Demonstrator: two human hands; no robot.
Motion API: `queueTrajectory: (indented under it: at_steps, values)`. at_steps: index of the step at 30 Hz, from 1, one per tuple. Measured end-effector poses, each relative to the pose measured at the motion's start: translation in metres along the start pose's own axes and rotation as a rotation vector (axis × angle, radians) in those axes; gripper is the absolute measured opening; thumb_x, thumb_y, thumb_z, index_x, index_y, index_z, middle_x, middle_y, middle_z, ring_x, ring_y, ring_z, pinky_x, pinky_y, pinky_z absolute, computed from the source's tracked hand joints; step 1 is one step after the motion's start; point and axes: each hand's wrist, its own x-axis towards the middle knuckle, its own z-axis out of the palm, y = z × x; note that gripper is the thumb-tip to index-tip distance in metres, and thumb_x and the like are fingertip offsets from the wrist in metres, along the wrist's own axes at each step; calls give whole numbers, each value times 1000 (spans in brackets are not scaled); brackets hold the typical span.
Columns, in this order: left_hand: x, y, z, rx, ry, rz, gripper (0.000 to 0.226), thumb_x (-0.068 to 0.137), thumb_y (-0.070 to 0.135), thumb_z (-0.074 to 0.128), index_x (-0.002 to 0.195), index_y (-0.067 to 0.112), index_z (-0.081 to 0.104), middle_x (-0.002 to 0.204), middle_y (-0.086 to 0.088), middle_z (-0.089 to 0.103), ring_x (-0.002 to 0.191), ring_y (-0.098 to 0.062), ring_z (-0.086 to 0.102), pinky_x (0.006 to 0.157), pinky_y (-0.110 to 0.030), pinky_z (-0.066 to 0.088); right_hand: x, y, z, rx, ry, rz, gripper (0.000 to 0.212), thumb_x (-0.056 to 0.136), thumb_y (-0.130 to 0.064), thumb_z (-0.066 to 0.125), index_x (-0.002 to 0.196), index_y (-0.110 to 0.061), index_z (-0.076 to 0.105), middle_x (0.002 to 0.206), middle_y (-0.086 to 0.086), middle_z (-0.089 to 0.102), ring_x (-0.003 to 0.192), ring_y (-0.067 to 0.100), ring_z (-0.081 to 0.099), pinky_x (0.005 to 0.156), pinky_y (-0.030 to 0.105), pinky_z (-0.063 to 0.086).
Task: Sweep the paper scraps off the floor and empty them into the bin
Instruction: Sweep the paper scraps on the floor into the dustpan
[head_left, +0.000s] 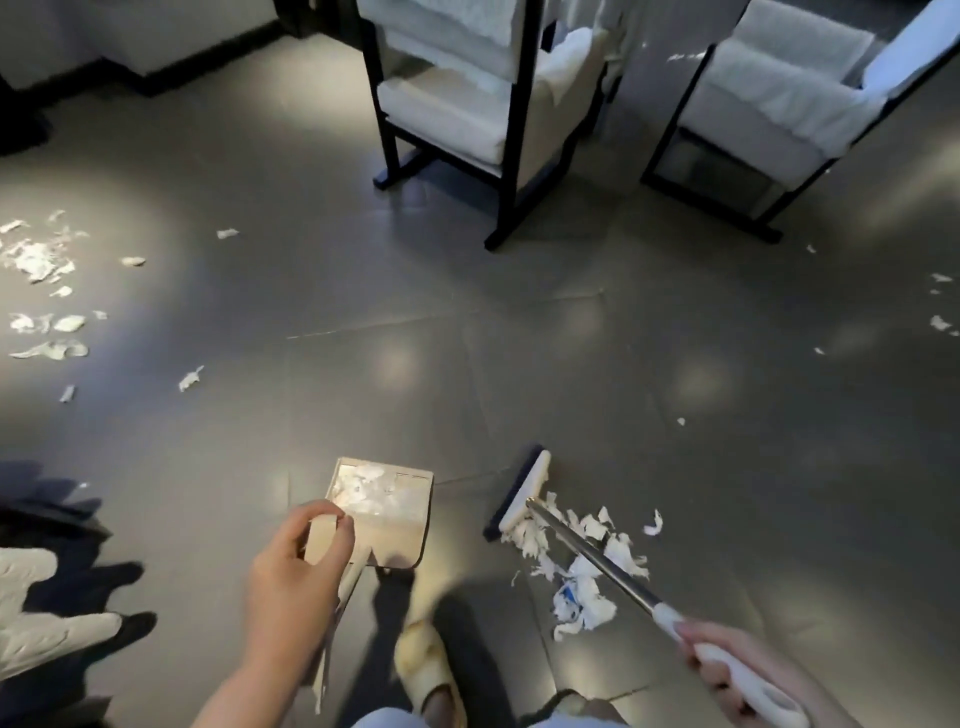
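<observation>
My left hand (296, 577) grips the top of the beige dustpan's handle (326, 538). The dustpan (400, 525) stands on the grey floor just ahead of my feet and holds several white paper scraps (363, 493). My right hand (727, 670) grips the white handle of a broom whose metal shaft (587, 553) runs up-left to a beige and blue broom head (519, 491). The head rests on the floor to the right of the dustpan. A pile of torn paper scraps (576, 566) lies under and beside the shaft. More scraps (41, 291) are scattered at the far left, and a few (940, 312) at the far right.
Two white-cushioned chairs with black frames stand ahead, one at centre (467, 114) and one at right (779, 114). A dark wall base runs along the top left. My slippered foot (426, 670) is below the dustpan. A white quilted object (36, 623) lies at the lower left. No bin is in view.
</observation>
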Motion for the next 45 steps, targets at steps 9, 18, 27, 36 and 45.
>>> queueTrajectory:
  at_steps: [9, 18, 27, 36, 45]
  values:
    - [-7, 66, 72, 36, -112, 116, 12, 90, 23, 65, 84, 34, 62, 73, -11, 63, 39, -21, 56, 50, -27, 42, -30, -12, -71, 555, -137, -252, 65, 68, -4, 75, 126, -13, 50, 58, 5, 50, 25, 4, 37, 22, 10, 25]
    - [-71, 125, 191, -19, -67, 137, 13, 90, 15, 67, 83, 26, 64, 73, -14, 65, 43, -30, 56, 37, -19, 42, -32, -114, -219, 533, -193, -410, 44, 76, -2, 72, 104, -17, 41, 52, 0, 46, 26, -1, 38, 22, 10, 28]
    - [-129, 138, 279, -45, 72, 93, 13, 91, 18, 68, 84, 29, 66, 72, -18, 64, 35, -22, 53, 32, -20, 38, 26, -217, -316, 992, -350, -376, 12, 82, -11, 57, 90, -4, 52, 52, 6, 52, 29, 0, 45, 30, 11, 37]
    - [-157, 147, 294, -18, 59, 90, 5, 91, 15, 69, 95, 14, 67, 71, -22, 62, 32, -18, 50, 33, -18, 40, 71, -114, -326, 1023, -399, -367, 88, 41, 1, 90, 118, -5, 49, 67, 7, 54, 33, 4, 44, 29, 11, 36]
    - [-168, 126, 286, 31, -71, 133, 10, 86, 22, 75, 88, 26, 66, 63, -1, 64, 34, -23, 53, 32, -34, 38, 32, 26, -343, 1053, -355, -336, 87, 50, -5, 89, 128, -13, 51, 68, 4, 49, 32, 5, 38, 26, 14, 31]
